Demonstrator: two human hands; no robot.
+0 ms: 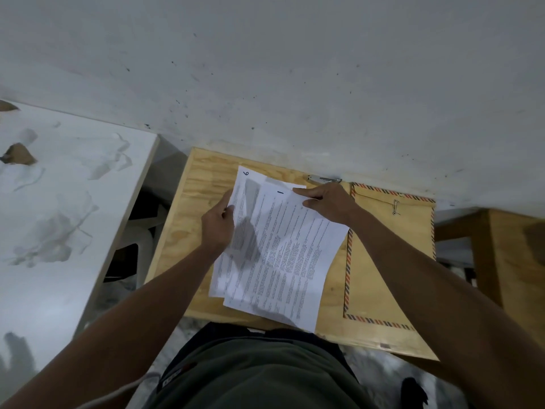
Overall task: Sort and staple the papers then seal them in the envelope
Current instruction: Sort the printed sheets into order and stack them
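A loose stack of printed white papers (pixel 283 255) lies on the small plywood table (pixel 182 237). The top sheet carries a handwritten "1"; a sheet underneath shows a "6" at its far left corner. My left hand (pixel 216 228) grips the left edge of the lower sheets. My right hand (pixel 327 203) pinches the far right corner of the top sheet. A brown envelope (pixel 389 261) with a red and blue striped border lies flat to the right, partly under the papers. A silver stapler (pixel 323 179) rests at the table's far edge against the wall.
A grey wall (pixel 265 84) rises directly behind the table. A white marbled tabletop (pixel 59 202) stands at the left, with a dark gap between. Another wooden table (pixel 513 255) sits at the right.
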